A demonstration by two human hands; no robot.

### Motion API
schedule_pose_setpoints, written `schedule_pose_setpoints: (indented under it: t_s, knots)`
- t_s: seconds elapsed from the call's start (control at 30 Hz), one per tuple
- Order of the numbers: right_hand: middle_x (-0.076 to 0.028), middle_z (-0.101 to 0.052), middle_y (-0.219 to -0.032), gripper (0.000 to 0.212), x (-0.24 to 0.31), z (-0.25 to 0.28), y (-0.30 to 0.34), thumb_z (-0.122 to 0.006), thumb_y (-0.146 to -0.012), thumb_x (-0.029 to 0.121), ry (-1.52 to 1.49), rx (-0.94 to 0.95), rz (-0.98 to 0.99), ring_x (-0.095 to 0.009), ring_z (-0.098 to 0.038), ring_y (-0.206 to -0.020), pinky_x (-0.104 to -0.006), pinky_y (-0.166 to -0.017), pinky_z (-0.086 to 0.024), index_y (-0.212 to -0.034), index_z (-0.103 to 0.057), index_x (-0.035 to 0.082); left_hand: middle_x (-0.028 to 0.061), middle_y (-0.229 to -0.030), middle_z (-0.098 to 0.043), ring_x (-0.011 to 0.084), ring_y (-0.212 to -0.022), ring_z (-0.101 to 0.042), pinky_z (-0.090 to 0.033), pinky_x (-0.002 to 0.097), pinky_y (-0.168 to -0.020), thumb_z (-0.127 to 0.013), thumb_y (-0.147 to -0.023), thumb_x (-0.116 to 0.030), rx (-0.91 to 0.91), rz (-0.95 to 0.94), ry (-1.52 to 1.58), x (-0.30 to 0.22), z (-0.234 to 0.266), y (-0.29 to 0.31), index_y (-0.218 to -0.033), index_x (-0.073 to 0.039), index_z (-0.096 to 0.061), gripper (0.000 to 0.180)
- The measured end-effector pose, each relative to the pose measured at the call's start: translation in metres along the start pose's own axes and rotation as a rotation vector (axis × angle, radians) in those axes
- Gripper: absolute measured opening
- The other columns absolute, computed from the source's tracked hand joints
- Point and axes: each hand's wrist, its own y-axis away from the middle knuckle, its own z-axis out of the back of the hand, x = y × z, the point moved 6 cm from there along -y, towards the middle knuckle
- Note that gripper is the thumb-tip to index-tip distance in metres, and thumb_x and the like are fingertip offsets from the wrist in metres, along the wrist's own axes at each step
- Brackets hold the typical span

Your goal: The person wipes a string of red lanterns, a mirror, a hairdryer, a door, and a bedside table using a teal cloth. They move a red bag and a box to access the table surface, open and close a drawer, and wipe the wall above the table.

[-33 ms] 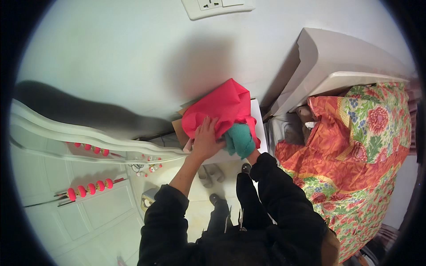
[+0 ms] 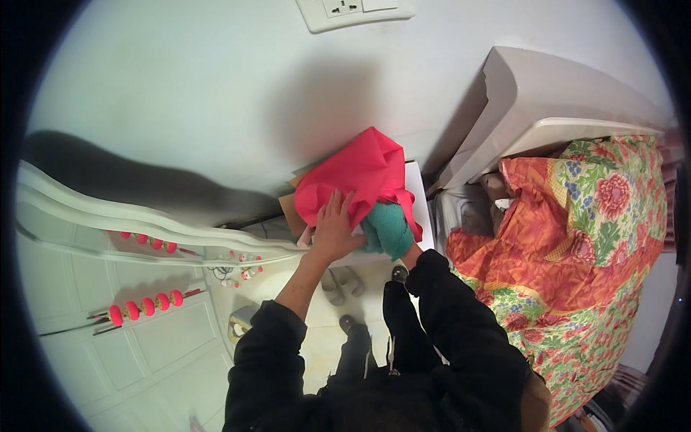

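Observation:
A bright red fabric bag (image 2: 360, 169) lies in folds over a box against the wall, its mouth turned toward me. My left hand (image 2: 335, 230) presses on the bag's near side, fingers stretched out and the thumb apart. At the mouth is a bunched teal cloth (image 2: 387, 229), fuzzy like a towel. It covers my right hand (image 2: 411, 255) down to the wrist, so those fingers are hidden. A thin red strap (image 2: 414, 219) hangs beside the cloth on the right.
Under the bag is a white box (image 2: 421, 198) with a brown cardboard flap (image 2: 291, 214). A wavy-edged white mirror frame (image 2: 180, 230) stands left. At right, a bed holds a floral quilt (image 2: 547, 237). Grey slippers (image 2: 342, 284) lie on the floor.
The teal cloth has shifted slightly and bunched more at the bag's mouth, and the bag's folds there have moved a little. My left hand stays nearly where it was.

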Motion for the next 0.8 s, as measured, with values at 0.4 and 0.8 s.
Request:
schedule_pose_setpoints:
  t_s: [0.4,0.8]
  knots:
    - [-0.010,-0.065,-0.105,0.023,0.009,-0.007,0.056,-0.057,-0.093,0.013,-0.569,0.156,-0.198,-0.020,-0.065,-0.089,-0.0318,-0.079,-0.052,-0.116,-0.061,0.009,0.0125,-0.088,-0.070,0.0339,-0.083,-0.067,-0.053,0.0448,-0.072,-0.062,-0.070,-0.004,-0.056,-0.100,-0.152,0.038,0.098,-0.046,-0.113,-0.014,-0.068,0.044]
    - [-0.011,-0.054,-0.135,0.064,-0.043,-0.048,0.034,-0.061,-0.082,0.006,0.031,0.098,-0.188,-0.034,-0.063,-0.106,-0.0423,-0.085,-0.053,-0.143,-0.043,0.016,0.0168,-0.095,-0.070,0.0374,-0.089,-0.066,-0.052,0.0440,-0.078,-0.069,-0.080,-0.014,0.004,0.145,0.105,0.081,0.185,-0.042,-0.115,-0.018,-0.070,0.035]
